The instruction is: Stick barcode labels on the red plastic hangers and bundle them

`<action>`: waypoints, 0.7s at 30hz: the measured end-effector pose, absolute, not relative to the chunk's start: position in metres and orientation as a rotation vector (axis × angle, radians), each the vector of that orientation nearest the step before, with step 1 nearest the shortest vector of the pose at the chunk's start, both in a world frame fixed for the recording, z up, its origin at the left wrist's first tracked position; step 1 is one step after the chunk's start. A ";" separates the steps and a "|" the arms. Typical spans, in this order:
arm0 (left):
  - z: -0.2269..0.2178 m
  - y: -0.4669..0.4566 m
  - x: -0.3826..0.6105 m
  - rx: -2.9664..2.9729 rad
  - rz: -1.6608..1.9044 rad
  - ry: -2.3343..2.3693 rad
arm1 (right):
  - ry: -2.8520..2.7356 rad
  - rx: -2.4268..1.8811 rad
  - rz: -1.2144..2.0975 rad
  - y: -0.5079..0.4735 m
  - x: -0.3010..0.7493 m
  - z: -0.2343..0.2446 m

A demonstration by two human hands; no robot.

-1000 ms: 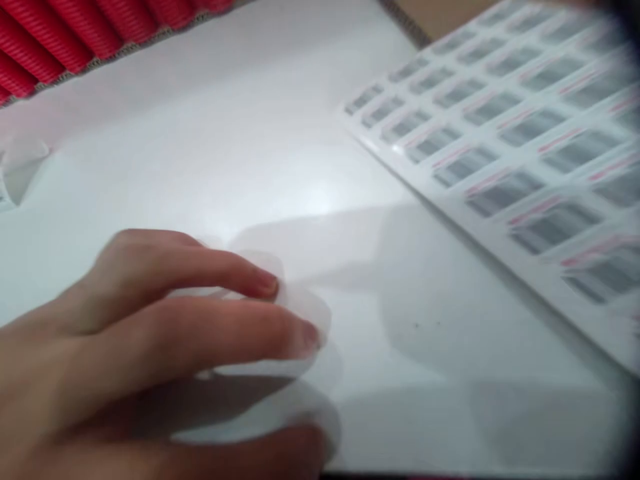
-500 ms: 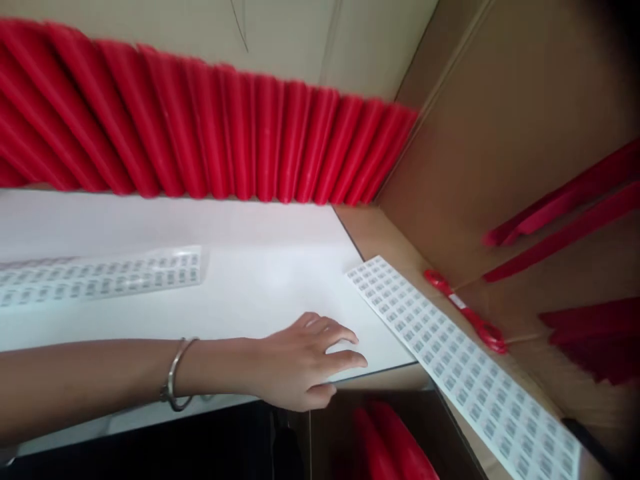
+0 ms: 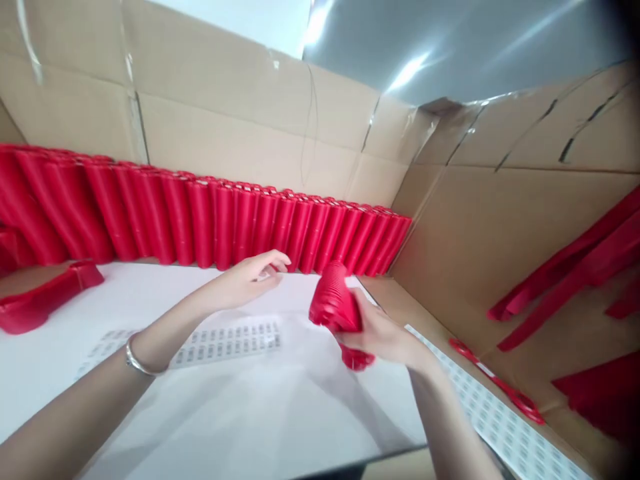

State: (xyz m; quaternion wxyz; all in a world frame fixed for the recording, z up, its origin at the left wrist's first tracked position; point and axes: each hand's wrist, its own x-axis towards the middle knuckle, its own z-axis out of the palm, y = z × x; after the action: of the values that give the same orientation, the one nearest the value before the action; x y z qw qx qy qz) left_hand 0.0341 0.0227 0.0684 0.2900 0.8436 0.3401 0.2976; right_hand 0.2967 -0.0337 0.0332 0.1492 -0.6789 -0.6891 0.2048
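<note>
My right hand [image 3: 377, 327] grips a glossy red bundle [image 3: 330, 297] with a ribbed surface, held above the right part of the white board [image 3: 300, 400]. One lower end of the bundle shows below my fingers; its exact kind is unclear. My left hand [image 3: 253, 277], a silver bangle on its wrist, is held over the back of the board with loosely bent fingers and nothing visible in them. Just behind it stands a long row of upright red rolls [image 3: 203, 223]. A label sheet [image 3: 230, 343] lies partly under my left forearm.
Cardboard walls [image 3: 240, 127] rise behind and to the right. Another label sheet [image 3: 490, 400] lies along the right edge, beside a red cord bundle [image 3: 520, 400]. Red strips [image 3: 560, 280] hang against the right wall. A curved red band [image 3: 50, 300] lies at the left.
The view has tilted up. My left hand has moved from the board's front edge towards the row of rolls. My right hand has come into view holding the red ribbed bundle.
</note>
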 end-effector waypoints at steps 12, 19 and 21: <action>0.057 0.065 -0.051 2.340 0.629 1.144 | -2.221 -2.056 0.592 0.128 0.219 0.011; 0.038 0.089 -0.055 2.403 0.601 1.174 | -2.354 -1.541 1.098 0.119 0.211 0.040; 0.039 0.091 -0.055 2.435 0.657 1.102 | -2.401 -1.305 1.367 0.121 0.194 0.036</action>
State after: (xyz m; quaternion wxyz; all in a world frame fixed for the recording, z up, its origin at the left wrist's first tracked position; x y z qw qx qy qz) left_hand -0.0548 0.0910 0.0388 0.1932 0.8681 0.3928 0.2342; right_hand 0.1944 0.1206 0.0359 0.0429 -0.4267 -0.7850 0.4471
